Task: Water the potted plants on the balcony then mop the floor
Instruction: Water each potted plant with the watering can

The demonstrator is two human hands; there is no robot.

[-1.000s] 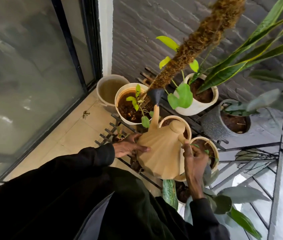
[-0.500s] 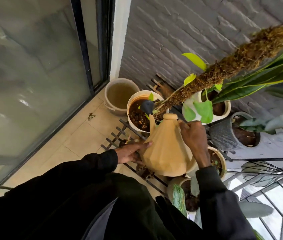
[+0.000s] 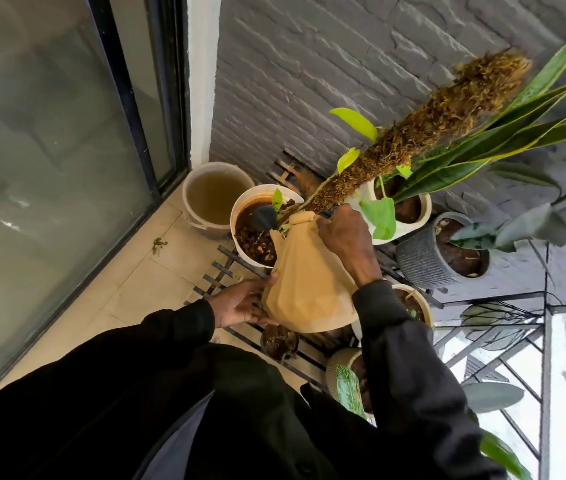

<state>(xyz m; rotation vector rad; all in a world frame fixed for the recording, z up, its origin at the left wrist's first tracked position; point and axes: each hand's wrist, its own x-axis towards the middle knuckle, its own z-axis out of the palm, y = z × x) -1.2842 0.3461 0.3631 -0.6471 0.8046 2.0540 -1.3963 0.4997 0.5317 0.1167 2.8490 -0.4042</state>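
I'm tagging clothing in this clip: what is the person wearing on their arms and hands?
Long black sleeves cover both arms to the wrists: the left sleeve and the right sleeve. The left hand and right hand are bare, without gloves.

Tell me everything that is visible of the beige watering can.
The watering can is beige, seemingly matte plastic, with a faceted body that widens toward the base and a small cap on top. Its thin spout ends in a dark round head above the soil of the white pot. The can is off the ground, tilted toward that pot. The right hand grips it near the top; the left hand supports its lower side. Whether water flows I cannot tell.
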